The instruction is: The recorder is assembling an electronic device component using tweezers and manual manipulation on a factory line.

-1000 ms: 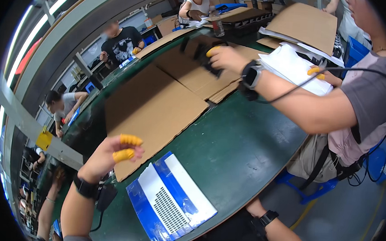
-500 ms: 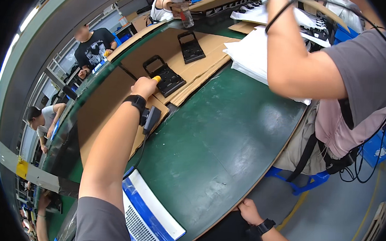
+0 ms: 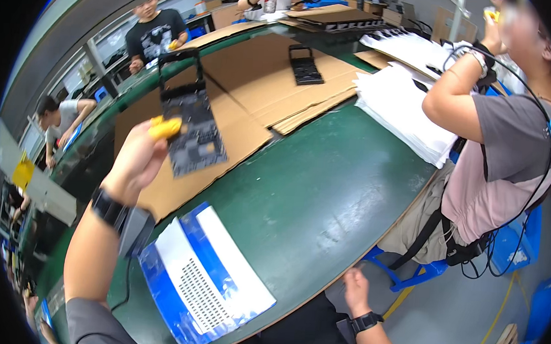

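Note:
My left hand (image 3: 141, 157), with yellow covers (image 3: 165, 128) on its fingertips, is closed on the edge of a black plastic frame part (image 3: 195, 131) with a loop handle at its top. The part is tilted upright above the cardboard sheet (image 3: 244, 74). A second black frame part (image 3: 305, 70) lies farther back on the cardboard. Low beside the table's near edge is my right hand (image 3: 358, 293), its fingers loosely curled with nothing visible in them. Both wrists wear black bands.
A blue-and-white plastic packet (image 3: 207, 279) lies on the green table (image 3: 300, 180) near me. White sheets (image 3: 407, 111) are stacked at the right, beside a person in a grey sleeve (image 3: 505, 130). Other people sit across the table. A blue stool (image 3: 418, 275) stands at the right.
My left hand has lifted the nearer black part off the cardboard and brought it left and closer. The view has shifted, and my right hand sits slightly lower, away from the table edge.

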The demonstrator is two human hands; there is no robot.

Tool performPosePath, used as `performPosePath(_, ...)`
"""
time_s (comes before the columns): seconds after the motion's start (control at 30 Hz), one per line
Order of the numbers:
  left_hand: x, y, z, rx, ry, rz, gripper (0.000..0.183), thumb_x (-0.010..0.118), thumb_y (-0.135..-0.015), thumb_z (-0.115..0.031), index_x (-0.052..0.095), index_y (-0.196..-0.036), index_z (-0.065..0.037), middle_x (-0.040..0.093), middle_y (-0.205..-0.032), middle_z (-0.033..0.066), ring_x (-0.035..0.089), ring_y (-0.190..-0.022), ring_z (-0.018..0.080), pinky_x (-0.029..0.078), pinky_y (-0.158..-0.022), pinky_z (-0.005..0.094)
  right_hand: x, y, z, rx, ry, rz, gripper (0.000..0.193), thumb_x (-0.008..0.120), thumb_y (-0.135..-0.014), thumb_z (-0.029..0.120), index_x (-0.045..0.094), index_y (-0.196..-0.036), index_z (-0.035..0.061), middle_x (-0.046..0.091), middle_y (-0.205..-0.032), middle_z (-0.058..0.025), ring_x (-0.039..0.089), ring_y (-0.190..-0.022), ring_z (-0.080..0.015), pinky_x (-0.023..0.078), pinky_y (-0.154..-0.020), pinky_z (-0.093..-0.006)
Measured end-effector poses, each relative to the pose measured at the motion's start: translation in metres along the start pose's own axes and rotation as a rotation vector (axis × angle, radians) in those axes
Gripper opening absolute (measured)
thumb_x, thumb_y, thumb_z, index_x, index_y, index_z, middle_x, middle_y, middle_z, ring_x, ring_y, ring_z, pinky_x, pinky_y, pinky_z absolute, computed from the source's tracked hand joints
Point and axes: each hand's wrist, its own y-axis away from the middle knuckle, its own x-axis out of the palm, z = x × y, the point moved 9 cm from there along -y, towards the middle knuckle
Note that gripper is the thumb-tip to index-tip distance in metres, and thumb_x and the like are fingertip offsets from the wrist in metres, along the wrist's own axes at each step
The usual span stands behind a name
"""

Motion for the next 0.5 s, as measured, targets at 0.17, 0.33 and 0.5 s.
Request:
performPosePath(0.17, -0.04, 0.165, 0.009, -0.204, 0.311, -0.144, 0.026, 0.043, -0.077, -0.005, 0.046, -0.103, 0.0, 0.056, -0.092, 0.0107, 0.057, -0.079, 0.0181, 0.047, -0.075, 0.0326, -0.082, 0.015, 0.055, -0.094, 0.257, -0.275, 0.028, 0.038, -0.088, 0.024, 0.054, -0.078, 0.0024, 0.053, -0.07, -0.0045, 0.05, -0.062, -0.0117, 0.04, -0.057, -0.0254)
performPosePath(0.33, -0.072, 0.254, 0.003, -0.044, 0.202, -0.342, 0.032, 0.05, -0.078, -0.011, 0.043, -0.108, -0.001, 0.053, -0.096, 0.0077, 0.054, -0.085, 0.0136, 0.045, -0.075, 0.0272, -0.085, 0.031, 0.202, -0.239, -0.468, -0.175, 0.04, 0.032, -0.089, 0.035, 0.051, -0.084, -0.0001, 0.056, -0.077, -0.0138, 0.053, -0.054, -0.0145, 0.042, -0.045, -0.0202)
performPosePath(0.5, -0.082, 0.278, 0.011, 0.07, 0.354, -0.517, 0.037, 0.049, -0.082, -0.017, 0.038, -0.116, -0.004, 0.052, -0.098, 0.0049, 0.051, -0.086, 0.0125, 0.043, -0.077, 0.0253, 0.06, 0.049, 0.308, -0.293, -0.63, 0.412, 0.023, 0.047, -0.083, 0.014, 0.047, -0.094, -0.0057, 0.055, -0.091, -0.0206, 0.058, -0.073, -0.0236, 0.05, -0.062, -0.0297)
